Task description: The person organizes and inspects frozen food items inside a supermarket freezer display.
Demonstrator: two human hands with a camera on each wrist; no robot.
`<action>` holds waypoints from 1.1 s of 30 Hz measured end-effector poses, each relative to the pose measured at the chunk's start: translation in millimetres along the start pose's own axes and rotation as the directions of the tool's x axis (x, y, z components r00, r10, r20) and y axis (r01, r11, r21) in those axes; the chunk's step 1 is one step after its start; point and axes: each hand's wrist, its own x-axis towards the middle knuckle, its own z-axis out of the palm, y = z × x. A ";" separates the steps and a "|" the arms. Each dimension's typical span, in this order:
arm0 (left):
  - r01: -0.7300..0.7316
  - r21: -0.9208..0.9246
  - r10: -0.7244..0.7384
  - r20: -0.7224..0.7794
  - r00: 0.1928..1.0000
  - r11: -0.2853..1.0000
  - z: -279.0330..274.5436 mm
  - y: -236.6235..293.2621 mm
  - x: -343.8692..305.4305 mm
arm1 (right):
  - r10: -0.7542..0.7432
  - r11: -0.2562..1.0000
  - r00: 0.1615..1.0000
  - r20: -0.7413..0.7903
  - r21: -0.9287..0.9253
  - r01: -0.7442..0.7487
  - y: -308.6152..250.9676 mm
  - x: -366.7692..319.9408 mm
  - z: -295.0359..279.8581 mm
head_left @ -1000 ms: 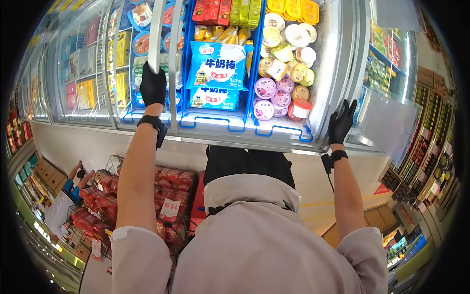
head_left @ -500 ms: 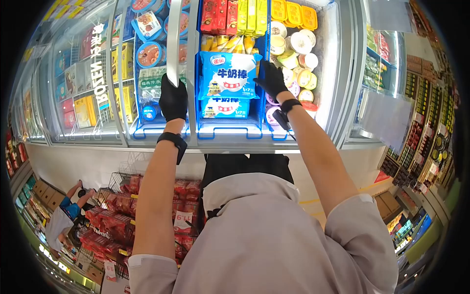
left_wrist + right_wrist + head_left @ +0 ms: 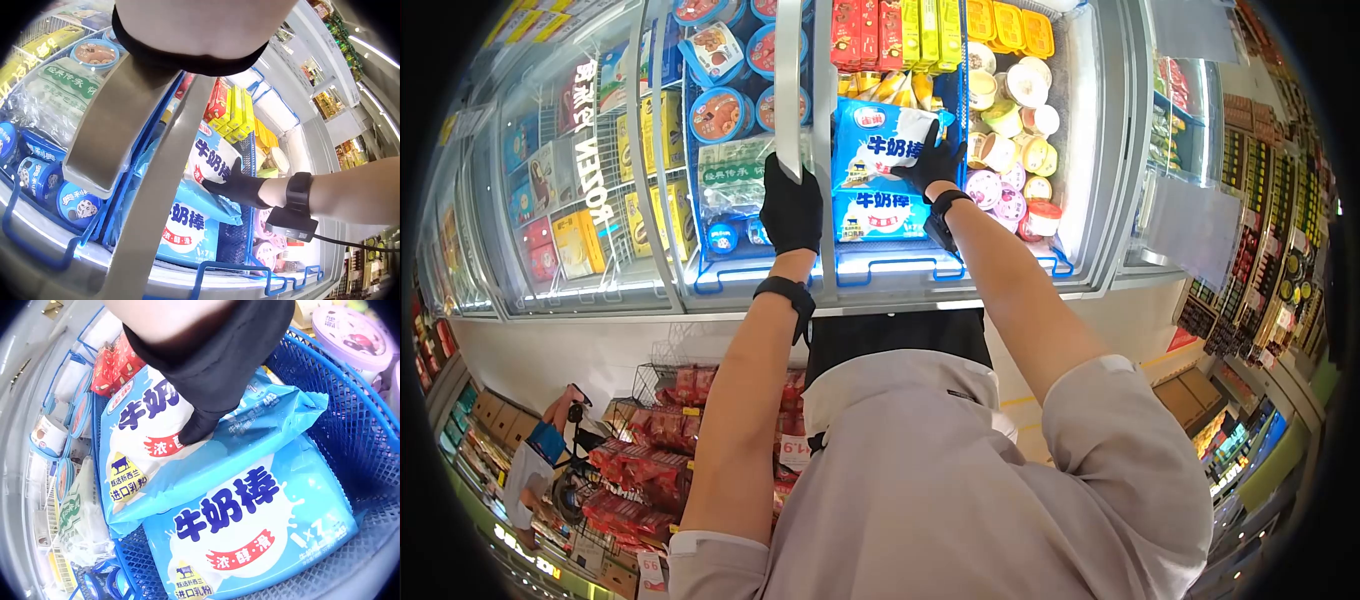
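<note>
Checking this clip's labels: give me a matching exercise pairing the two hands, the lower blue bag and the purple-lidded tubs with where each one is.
Things:
1. left hand
2. right hand
3. lower milk-bar bag
4. purple-lidded tubs

Places:
A. to the right of the two bags
B. curled round the grey lid handle
C. lying under the top milk-bar bag
D. fingers on the top milk-bar bag

Pairs: 1-B, 2-D, 3-C, 4-A
</note>
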 end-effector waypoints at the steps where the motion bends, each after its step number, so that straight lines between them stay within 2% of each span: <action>1: 0.031 -0.009 -0.031 -0.001 1.000 0.999 0.1 0.5 0.4 | 0.001 0.999 0.999 0.046 0.045 -0.003 -1.0 -0.8 -2.8; 4: 0.072 -0.010 -0.072 0.003 0.997 0.997 1.2 -0.5 -0.9 | -0.011 0.997 0.999 -0.037 0.080 0.014 -0.6 -4.4 -0.6; 8: 0.064 -0.021 -0.063 0.024 0.998 0.998 -3.2 3.5 -1.5 | -0.025 0.993 0.999 -0.034 0.119 0.029 1.5 -4.2 -2.2; 9: 0.052 -0.020 -0.052 0.028 0.998 0.998 -4.0 4.8 -1.6 | -0.045 0.987 0.991 -0.126 0.145 0.063 1.1 -8.8 -2.2; 10: 0.061 -0.024 -0.060 0.029 0.998 0.998 -4.5 5.3 -2.0 | -0.036 0.987 0.991 -0.130 0.149 0.055 1.1 -10.5 7.1; 12: 0.058 -0.032 -0.057 0.035 0.998 0.998 -3.9 6.2 -3.7 | 0.035 0.909 0.986 -0.163 0.415 0.036 -2.2 -15.2 22.8; 13: 0.026 -0.038 -0.025 0.013 1.000 0.999 -3.8 5.3 -4.4 | 0.082 0.888 0.976 -0.201 0.460 0.020 -6.1 -22.7 20.2; 14: -0.007 -0.042 0.007 -0.011 1.000 0.999 -2.9 4.8 -4.2 | 0.133 0.767 0.982 -0.135 0.641 -0.016 -8.9 -27.1 16.2; 15: 0.067 -0.034 -0.066 0.034 0.997 0.997 -4.7 8.8 -3.7 | 0.167 0.716 0.969 -0.181 0.698 0.007 -7.5 -26.6 22.7; 17: 0.059 0.001 -0.059 0.026 0.998 0.998 -2.8 9.1 -3.0 | 0.210 0.654 0.952 -0.222 0.756 0.032 0.1 -17.8 46.9; 19: 0.051 0.057 -0.053 0.030 0.998 0.997 -2.4 5.3 -4.6 | 0.065 0.408 0.993 0.103 0.905 -0.121 24.1 10.9 81.8; 20: 0.051 0.062 -0.052 0.016 0.999 0.997 0.8 4.2 -5.5 | 0.019 0.444 0.987 0.158 0.884 -0.150 34.4 29.0 106.7; 22: 0.049 0.071 -0.050 0.005 0.999 0.996 3.2 3.5 -5.4 | -0.084 0.403 0.974 0.209 0.901 -0.158 39.0 23.8 79.6; 23: 0.030 0.058 -0.030 -0.002 1.000 0.998 3.5 2.7 -5.8 | -0.079 0.410 0.973 0.218 0.896 -0.168 41.1 23.2 73.9; 24: 0.017 0.039 -0.016 -0.014 1.000 0.999 1.5 4.5 -5.3 | -0.076 0.498 0.979 0.190 0.858 -0.128 41.4 23.6 78.0; 26: 0.039 0.073 -0.039 -0.004 0.999 0.997 0.1 5.8 -4.3 | 0.013 0.280 0.976 0.216 0.937 -0.210 43.8 31.7 87.4; 30: 0.070 0.113 -0.072 0.015 0.997 0.991 -6.1 7.6 -5.2 | 0.075 0.310 0.980 0.186 0.929 -0.200 29.5 10.5 54.2; 31: 0.059 0.103 -0.061 0.015 0.998 0.993 0.3 7.0 -2.3 | 0.063 0.170 0.945 0.322 0.929 -0.328 30.2 13.4 44.1; 32: 0.034 0.106 -0.033 -0.004 0.999 0.994 1.6 3.7 -4.0 | 0.065 0.167 0.944 0.323 0.929 -0.329 23.3 14.7 46.3; 33: 0.013 0.111 -0.010 -0.024 1.000 0.994 0.2 1.9 -4.6 | -0.013 0.078 0.938 0.346 0.936 -0.344 16.3 24.0 60.6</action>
